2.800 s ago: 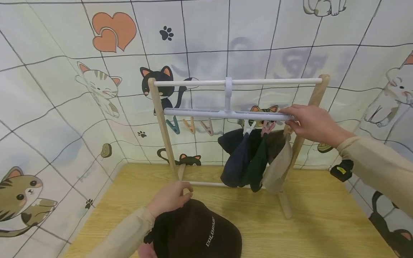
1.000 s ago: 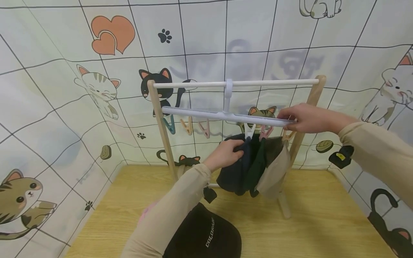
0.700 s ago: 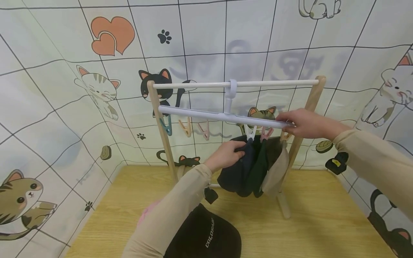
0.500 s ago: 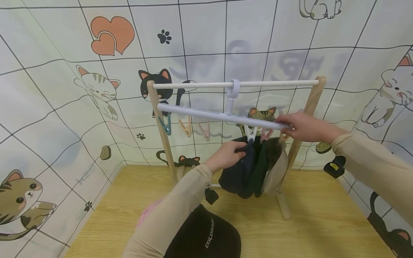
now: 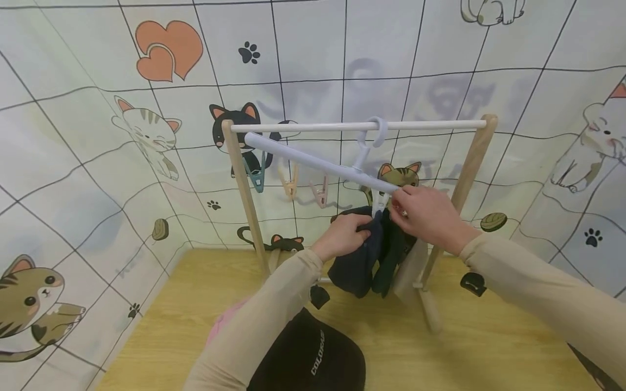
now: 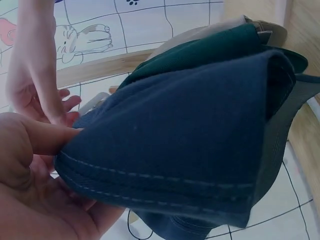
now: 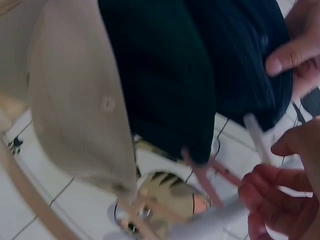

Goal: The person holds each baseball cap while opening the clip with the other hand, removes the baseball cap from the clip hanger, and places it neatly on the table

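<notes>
A navy cap (image 5: pixel 354 266) hangs by a white clothespin (image 5: pixel 379 202) from a pale lilac hanger (image 5: pixel 318 164). My left hand (image 5: pixel 342 236) pinches the navy cap's upper edge between thumb and fingers; the left wrist view shows its stitched brim (image 6: pixel 165 150) up close. At the hanger's lowered right part, my right hand (image 5: pixel 425 217) has its thumb and curled fingertips around the handle end of the white clothespin (image 7: pixel 257 137). Beside the navy cap hang a green cap (image 7: pixel 165 85), on a pink clothespin (image 7: pixel 202 177), and a beige cap (image 7: pixel 75 100).
The hanger hooks over the white rail (image 5: pixel 293 127) of a wooden rack (image 5: pixel 246 201). Teal (image 5: pixel 256 176), yellow and pink clothespins hang bare on its left half. A dark brown cap (image 5: pixel 313 358) and something pink (image 5: pixel 227 320) lie on the wooden table (image 5: pixel 489 336), partly under the left sleeve.
My left hand has risen from beside the brown cap to the navy cap. My right hand has slid left from the hanger's end to the white clothespin; the hanger tilts more, left end up.
</notes>
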The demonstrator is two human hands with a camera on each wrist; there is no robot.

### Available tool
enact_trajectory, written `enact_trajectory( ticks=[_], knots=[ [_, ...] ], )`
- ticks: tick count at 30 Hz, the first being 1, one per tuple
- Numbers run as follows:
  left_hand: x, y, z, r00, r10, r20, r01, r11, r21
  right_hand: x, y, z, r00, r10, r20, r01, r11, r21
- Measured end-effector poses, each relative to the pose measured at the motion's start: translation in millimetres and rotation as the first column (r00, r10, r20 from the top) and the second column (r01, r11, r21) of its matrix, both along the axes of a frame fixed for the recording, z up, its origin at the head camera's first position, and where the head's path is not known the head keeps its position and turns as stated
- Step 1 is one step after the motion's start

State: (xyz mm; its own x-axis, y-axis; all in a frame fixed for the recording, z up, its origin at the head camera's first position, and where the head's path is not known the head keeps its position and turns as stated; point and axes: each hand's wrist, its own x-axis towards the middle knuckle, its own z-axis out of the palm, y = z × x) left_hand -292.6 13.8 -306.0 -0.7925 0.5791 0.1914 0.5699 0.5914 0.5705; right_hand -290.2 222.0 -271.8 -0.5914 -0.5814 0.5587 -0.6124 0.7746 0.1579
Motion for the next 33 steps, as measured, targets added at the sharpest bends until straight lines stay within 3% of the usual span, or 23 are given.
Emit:
enact_trajectory(
  ticks=[5, 10, 15, 20, 27, 33],
  knots=[
    [-1.0, -6.1, 1.5, 0.998, 0.017, -0.056, -0.020, 0.998, -0.053, 0.5, -13.9, -6.1, 0.995, -0.100, 0.007, 0.100, 0.995, -0.006],
    [-2.7, -15.4, 4.7, 0.994, 0.017, -0.109, -0.029, 0.994, -0.109, -1.8, -14.5, -6.9, 0.992, -0.122, 0.022, 0.122, 0.993, 0.010],
    [-3.2, -22.5, 10.9, 0.997, -0.003, -0.078, -0.007, 0.991, -0.135, -3.5, -20.5, -5.3, 0.992, -0.115, 0.059, 0.117, 0.992, -0.037],
    [-1.4, -23.2, 14.9, 0.999, -0.015, -0.030, 0.010, 0.988, -0.153, -4.9, -31.3, -2.0, 0.978, -0.173, 0.113, 0.185, 0.978, -0.100],
    [0.8, -22.3, 15.7, 1.000, -0.014, 0.010, 0.016, 0.981, -0.193, -6.9, -42.7, 9.1, 0.952, -0.261, 0.161, 0.283, 0.951, -0.127],
    [2.4, -26.3, 16.1, 1.000, -0.022, -0.003, 0.021, 0.979, -0.204, -6.1, -50.0, 21.5, 0.916, -0.274, 0.292, 0.322, 0.938, -0.130]
  ],
)
